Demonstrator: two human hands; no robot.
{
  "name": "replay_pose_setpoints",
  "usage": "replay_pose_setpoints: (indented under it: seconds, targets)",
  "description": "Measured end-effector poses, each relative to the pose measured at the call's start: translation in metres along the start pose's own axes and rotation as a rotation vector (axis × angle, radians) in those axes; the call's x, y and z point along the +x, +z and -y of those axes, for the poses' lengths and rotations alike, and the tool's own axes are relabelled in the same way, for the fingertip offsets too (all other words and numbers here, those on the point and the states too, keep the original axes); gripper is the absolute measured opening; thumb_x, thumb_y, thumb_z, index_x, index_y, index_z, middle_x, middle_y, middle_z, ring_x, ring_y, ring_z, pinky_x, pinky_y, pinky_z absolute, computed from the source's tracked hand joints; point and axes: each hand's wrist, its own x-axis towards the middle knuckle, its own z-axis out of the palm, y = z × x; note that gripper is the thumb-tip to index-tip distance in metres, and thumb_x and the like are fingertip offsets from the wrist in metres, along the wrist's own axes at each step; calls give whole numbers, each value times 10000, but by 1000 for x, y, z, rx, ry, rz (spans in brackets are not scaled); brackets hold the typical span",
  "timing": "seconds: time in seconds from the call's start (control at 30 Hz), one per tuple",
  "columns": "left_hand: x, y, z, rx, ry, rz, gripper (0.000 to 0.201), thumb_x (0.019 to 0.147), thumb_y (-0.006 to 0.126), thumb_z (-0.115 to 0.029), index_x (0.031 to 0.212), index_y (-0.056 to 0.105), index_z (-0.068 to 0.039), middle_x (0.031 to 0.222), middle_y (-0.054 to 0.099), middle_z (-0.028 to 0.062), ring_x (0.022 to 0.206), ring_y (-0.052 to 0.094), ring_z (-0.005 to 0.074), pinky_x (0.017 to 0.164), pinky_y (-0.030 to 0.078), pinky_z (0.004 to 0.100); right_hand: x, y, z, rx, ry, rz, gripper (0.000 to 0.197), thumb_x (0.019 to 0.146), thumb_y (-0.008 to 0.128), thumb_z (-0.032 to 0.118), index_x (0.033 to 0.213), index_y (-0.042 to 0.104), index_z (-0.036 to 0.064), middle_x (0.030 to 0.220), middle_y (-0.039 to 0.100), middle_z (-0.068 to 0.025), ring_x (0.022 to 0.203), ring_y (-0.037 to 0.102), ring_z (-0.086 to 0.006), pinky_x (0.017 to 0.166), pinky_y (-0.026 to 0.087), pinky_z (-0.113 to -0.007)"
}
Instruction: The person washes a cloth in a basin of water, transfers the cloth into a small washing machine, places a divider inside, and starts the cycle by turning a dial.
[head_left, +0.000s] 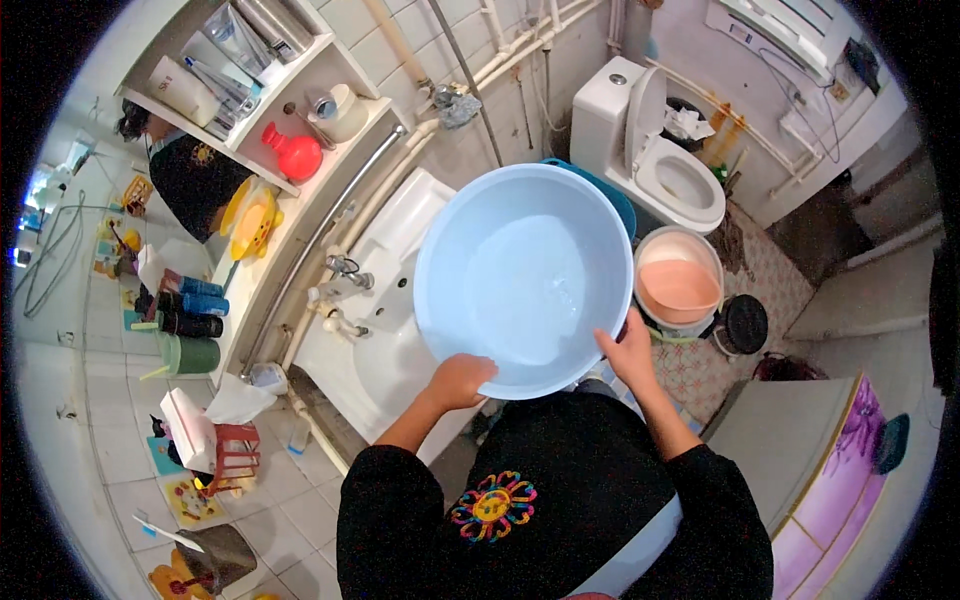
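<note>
While it is held by its near rim, a wide, round, pale blue plastic basin (440, 285) reaches out past a white ceramic sink (382, 355)

As the basin stands in front of the body, it covers the sink's right-hand side; whether its underside rests on the sink's edge cannot be told from above. Its thin, smooth wall suggests a light thing for its breadth, stiff enough to keep its round shape but likely to flex a little at the rim. A bright, rippled patch on its floor may be a shallow layer of water; if so, the basin would be heavier, apt to slosh when tipped, and slippery wherever it is wet. Opposite sides of the rim look like the steadiest hold; gripped only along the near edge, the far side could sag.

The bare left hand (460, 381) is partly curled at the near-left rim, its thumb side at the edge and most of its fingers hidden. The bare right hand (628, 352) is partly curled too, thumb laid on the near-right rim, fingers tucked behind the outer wall. How tightly either hand presses cannot be told. Just beyond the basin's right side stands a peach-pink plastic tub (682, 285), apart from both hands.
</note>
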Motion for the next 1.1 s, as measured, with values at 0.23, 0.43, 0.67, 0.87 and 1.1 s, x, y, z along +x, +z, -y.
replay_pose_setpoints:
  seconds: [0.23, 0.43, 0.67, 0.87, 1.1]
  targets:
    - [-16, 12, 15, -122, 3, -117, 351, 665, 650, -181, 992, 573, -81, 1047, 595, 105, 922, 559, 290, 788, 432, 411, 23, 21, 56, 175, 162, 136, 289, 725, 633, 52, 975, 499, -6, 776, 580, -78, 738, 597, -152, 653, 486, -303]
    - [-39, 18, 55, 136, -189, -70, 301, 774, 523, -170, 1060, 569, -87, 1152, 565, 88, 1110, 477, 291, 959, 303, 494, 73, 5, 39, 138, -20, 35, 162, 746, 595, 69, 865, 493, 30, 738, 528, -14, 672, 506, -92, 621, 434, -240]
    - [-9, 13, -5, 148, -96, 8, 251, 753, 504, -110, 986, 574, -49, 1086, 601, 124, 1025, 554, 296, 912, 403, 427, 89, -33, 41, 133, 2, -13, 401, 818, 619, 119, 1141, 398, 30, 912, 543, -74, 773, 541, -136, 673, 466, -258]
    - [34, 2, -62, 76, -177, -32, 232, 692, 567, -135, 901, 578, -37, 915, 619, 116, 898, 580, 291, 801, 444, 425, 8, -14, -21, -26, -177, -49, 715, 718, 630, 53, 1315, 242, -4, 1203, 442, -178, 1088, 478, -277, 932, 386, -376]
    - [46, -11, -38, -251, -293, 254, 367, 804, 513, -368, 1004, 576, -66, 981, 597, 133, 931, 564, 313, 790, 438, 424, 4, -13, 30, 323, 293, 53, 746, 721, 513, -23, 1372, 155, 45, 1256, 393, -189, 1085, 488, -301, 892, 425, -382]
